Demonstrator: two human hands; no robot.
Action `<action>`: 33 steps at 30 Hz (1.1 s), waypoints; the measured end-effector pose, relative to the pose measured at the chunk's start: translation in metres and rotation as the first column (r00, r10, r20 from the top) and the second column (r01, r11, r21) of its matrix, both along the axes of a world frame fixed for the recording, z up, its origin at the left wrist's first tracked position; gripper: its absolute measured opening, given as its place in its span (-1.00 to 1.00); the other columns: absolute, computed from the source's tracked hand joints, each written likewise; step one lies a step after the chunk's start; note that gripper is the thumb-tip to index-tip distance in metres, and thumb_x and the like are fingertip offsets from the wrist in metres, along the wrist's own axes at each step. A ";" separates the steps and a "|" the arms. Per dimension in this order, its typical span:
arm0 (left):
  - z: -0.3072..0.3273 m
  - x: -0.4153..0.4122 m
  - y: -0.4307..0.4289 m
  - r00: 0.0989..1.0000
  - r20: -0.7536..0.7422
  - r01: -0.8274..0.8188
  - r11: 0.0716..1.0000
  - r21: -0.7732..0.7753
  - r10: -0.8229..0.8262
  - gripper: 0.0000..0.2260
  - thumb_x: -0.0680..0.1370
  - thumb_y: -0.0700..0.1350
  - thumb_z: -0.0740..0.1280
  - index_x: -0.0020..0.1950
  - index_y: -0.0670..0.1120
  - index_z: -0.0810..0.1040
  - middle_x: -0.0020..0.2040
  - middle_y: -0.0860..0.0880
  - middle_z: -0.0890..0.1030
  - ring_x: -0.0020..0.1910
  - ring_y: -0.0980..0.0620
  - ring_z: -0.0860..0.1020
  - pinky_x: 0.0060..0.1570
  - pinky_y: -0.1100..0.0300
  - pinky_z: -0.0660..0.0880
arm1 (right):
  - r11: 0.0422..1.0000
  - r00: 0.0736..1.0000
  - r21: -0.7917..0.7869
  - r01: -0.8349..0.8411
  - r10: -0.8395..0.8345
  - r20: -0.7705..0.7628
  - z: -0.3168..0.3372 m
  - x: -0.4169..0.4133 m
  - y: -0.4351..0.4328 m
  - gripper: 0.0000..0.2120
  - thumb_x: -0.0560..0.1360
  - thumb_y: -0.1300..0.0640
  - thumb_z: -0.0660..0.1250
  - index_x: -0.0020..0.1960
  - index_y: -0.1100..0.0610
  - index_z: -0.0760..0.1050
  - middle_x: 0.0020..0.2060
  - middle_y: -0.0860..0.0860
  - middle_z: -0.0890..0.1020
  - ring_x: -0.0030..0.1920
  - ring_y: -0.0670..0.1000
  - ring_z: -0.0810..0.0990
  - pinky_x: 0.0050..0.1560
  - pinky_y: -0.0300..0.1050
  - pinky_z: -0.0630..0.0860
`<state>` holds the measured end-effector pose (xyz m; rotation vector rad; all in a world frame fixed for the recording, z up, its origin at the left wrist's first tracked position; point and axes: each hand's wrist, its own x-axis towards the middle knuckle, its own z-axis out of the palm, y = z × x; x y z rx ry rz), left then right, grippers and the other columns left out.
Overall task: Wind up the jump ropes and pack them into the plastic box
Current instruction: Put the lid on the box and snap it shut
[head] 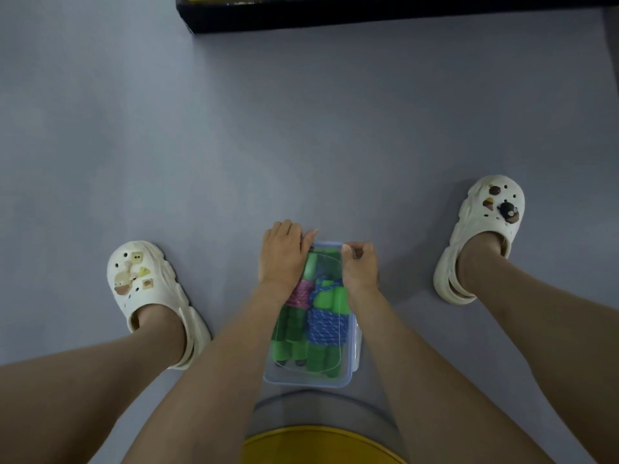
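1. Nearest: yellow seat under the person, at the near edge of the floor.
2. Plastic box stands on the floor just beyond the seat, between the two legs, long side running away from the person.
3. Clear lid with a blue rim lies on top. Through it: pink rope and blue rope, both wound into bundles with green handles, side by side. Winding looks done.
4. Left hand: palm down on the lid's far-left corner, fingers bent over the far edge, tips hidden. Likely holding the lid down.
5. Right hand: thumb and curled fingers pinch the lid's far-right edge, probably seating or latching it.
6. White clogs, left clog and right clog, planted well apart either side, leaving room to work.
7. Farthest: black case along the floor's far edge.
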<state>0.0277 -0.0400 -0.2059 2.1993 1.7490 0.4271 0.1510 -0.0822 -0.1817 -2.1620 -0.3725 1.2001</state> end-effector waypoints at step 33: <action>0.031 -0.079 -0.085 0.741 -0.117 -0.626 0.618 -0.475 0.661 -0.55 0.60 0.19 0.12 -0.16 -0.20 0.40 -0.10 -0.26 0.55 -0.08 -0.24 0.51 -0.19 0.02 0.32 | 0.977 0.990 -0.184 0.105 -0.120 -0.074 0.034 0.007 -0.044 -0.76 0.57 0.01 0.23 -0.11 0.18 0.49 0.10 0.28 0.57 0.08 0.21 0.56 0.12 0.14 0.48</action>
